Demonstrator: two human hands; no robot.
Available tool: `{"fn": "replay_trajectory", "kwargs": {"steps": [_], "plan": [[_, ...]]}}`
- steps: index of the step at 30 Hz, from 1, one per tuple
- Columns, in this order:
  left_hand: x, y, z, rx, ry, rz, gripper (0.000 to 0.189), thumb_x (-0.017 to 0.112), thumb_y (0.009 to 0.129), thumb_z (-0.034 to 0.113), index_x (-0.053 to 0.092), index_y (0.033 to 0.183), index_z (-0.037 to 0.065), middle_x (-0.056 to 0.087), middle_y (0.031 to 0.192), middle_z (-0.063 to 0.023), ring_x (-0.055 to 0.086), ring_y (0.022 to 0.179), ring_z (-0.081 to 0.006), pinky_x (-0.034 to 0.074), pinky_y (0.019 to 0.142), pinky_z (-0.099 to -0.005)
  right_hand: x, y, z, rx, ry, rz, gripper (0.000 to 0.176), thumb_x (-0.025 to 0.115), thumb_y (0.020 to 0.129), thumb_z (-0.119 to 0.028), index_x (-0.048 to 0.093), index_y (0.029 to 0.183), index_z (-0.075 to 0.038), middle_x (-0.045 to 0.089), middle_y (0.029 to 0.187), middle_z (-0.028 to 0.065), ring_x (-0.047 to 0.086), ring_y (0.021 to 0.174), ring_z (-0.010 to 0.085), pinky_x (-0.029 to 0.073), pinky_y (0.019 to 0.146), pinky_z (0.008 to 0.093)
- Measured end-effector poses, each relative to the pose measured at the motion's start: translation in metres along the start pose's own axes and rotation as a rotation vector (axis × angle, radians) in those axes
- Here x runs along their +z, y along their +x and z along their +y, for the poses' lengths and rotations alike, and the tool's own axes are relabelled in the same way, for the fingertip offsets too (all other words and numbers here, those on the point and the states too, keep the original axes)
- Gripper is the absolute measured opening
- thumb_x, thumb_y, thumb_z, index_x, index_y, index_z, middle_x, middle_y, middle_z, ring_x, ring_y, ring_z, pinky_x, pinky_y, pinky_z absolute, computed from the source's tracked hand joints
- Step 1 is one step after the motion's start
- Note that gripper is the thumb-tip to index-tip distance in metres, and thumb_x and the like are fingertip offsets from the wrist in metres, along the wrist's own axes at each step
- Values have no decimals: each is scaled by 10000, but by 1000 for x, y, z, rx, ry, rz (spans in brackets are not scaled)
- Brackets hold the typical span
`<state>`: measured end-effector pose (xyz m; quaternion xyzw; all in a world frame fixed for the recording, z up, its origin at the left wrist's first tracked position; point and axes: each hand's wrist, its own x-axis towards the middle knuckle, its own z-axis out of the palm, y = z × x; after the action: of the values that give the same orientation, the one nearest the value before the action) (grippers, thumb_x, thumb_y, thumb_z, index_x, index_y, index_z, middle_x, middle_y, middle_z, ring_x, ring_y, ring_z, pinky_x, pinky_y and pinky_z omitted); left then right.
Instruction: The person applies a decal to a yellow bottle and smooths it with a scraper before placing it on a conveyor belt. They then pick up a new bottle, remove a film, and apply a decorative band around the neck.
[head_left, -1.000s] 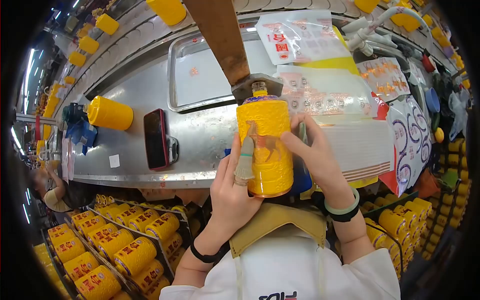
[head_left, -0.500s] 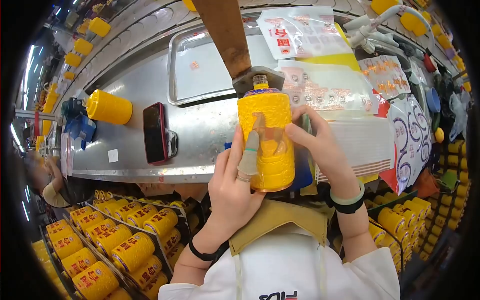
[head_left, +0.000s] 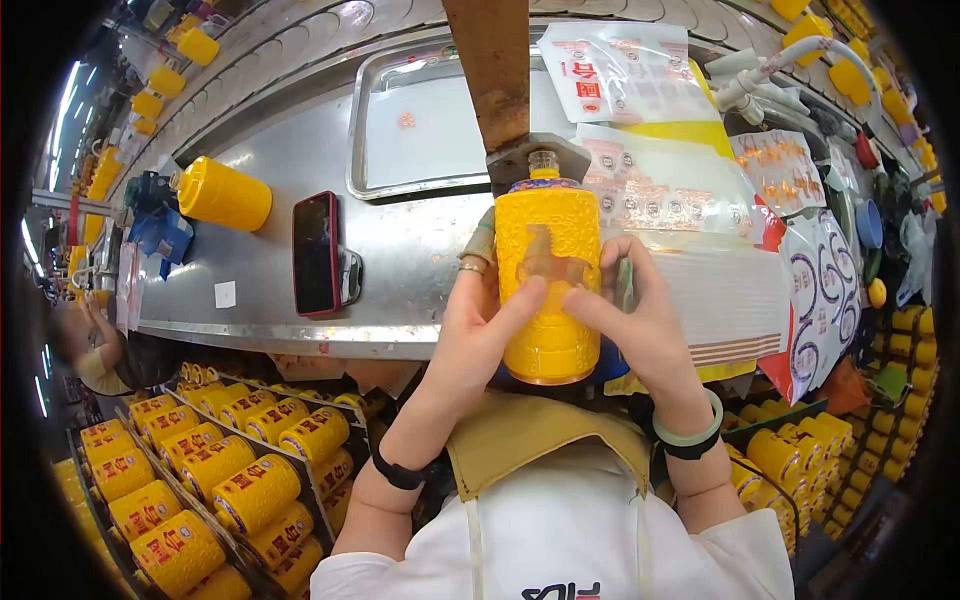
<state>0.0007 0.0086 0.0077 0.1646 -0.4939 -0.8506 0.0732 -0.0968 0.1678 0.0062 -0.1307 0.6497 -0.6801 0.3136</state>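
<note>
Bottle being held between left hand at eight o'clock and right hand at four, thumbs touching its animal figure, phone lying toward nine o'clock on tabletop

Factory workshop: long metal workbench, slat conveyor, massed rows of matching yellow bottles.

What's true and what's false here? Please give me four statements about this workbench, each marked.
The left hand and right hand both touch the embossed yellow cylindrical bottle. True.
The red-cased, black-screened phone lies inside the shallow rectangular metal tray. False: it lies outside the tray.
The small square white slip lies left of the phone. True.
The bottle's clear neck points toward the white shirt. False: it points away from the shirt.
</note>
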Motion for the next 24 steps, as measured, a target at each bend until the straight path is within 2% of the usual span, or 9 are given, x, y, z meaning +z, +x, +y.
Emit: {"fn": "replay_trajectory", "kwargs": {"steps": [13, 15, 17, 19, 20, 21, 23, 24], "plan": [[0, -1, 4, 29, 62, -12, 699, 635, 1021, 44, 246, 1597, -36, 452, 1546, -153, 448, 1440, -236, 353, 1209, -393, -5, 3, 7, 9, 33, -22, 386, 847, 881, -157, 502, 1044, -98, 491, 859, -56, 435, 759, 42, 376, 656, 208], [6, -6, 4, 165, 251, -11, 698, 618, 1030, 48, 235, 1607, -38, 459, 1546, -158, 458, 1433, -231, 362, 1198, -385, -11, 4, 0, 45, 37, -51, 362, 832, 892, -142, 519, 1067, -92, 484, 859, -58, 436, 767, 41, 377, 665, 207], [7, -5, 10, 148, 198, -1, 694, 606, 1038, 51, 227, 1613, -38, 457, 1550, -159, 458, 1433, -228, 362, 1196, -381, -19, 5, -9, 84, 41, -76, 339, 816, 902, -127, 537, 1090, -85, 477, 859, -60, 438, 776, 41, 377, 674, 205], [7, -3, 11, 129, 146, 19, 690, 593, 1045, 54, 220, 1619, -39, 455, 1555, -160, 459, 1433, -225, 363, 1195, -378, -28, 5, -16, 114, 26, -37, 308, 778, 927, -118, 569, 1149, -71, 489, 891, -61, 451, 811, 34, 383, 706, 205], [7, -1, 9, 130, 118, 32, 684, 580, 1052, 54, 215, 1624, -34, 449, 1562, -157, 459, 1432, -222, 362, 1195, -376, -31, 5, -16, 26, -3, -19, 254, 691, 983, -119, 591, 1209, -59, 493, 940, -61, 449, 846, 27, 378, 733, 205], [7, 1, 7, 132, 92, 45, 679, 567, 1059, 54, 210, 1630, -29, 444, 1570, -154, 460, 1432, -219, 362, 1195, -374, -34, 6, -19, 26, -4, -23, 254, 691, 983, -119, 591, 1209, -59, 493, 940, -61, 449, 846, 27, 378, 733, 205], [7, 4, 3, 129, 86, 60, 666, 563, 1063, 53, 221, 1631, -9, 449, 1568, -146, 467, 1429, -220, 369, 1194, -376, -41, 11, -28, 44, -11, 14, 247, 598, 1025, -101, 603, 1268, -54, 501, 991, -56, 448, 884, 27, 370, 755, 196], [7, 4, 4, 107, 51, 58, 664, 567, 1065, 61, 227, 1632, 2, 446, 1572, -143, 468, 1430, -221, 372, 1194, -378, -44, 12, -33, 9, 0, -37, 295, 527, 1044, -75, 599, 1329, -42, 505, 1017, -47, 450, 899, 34, 378, 777, 189]]}}
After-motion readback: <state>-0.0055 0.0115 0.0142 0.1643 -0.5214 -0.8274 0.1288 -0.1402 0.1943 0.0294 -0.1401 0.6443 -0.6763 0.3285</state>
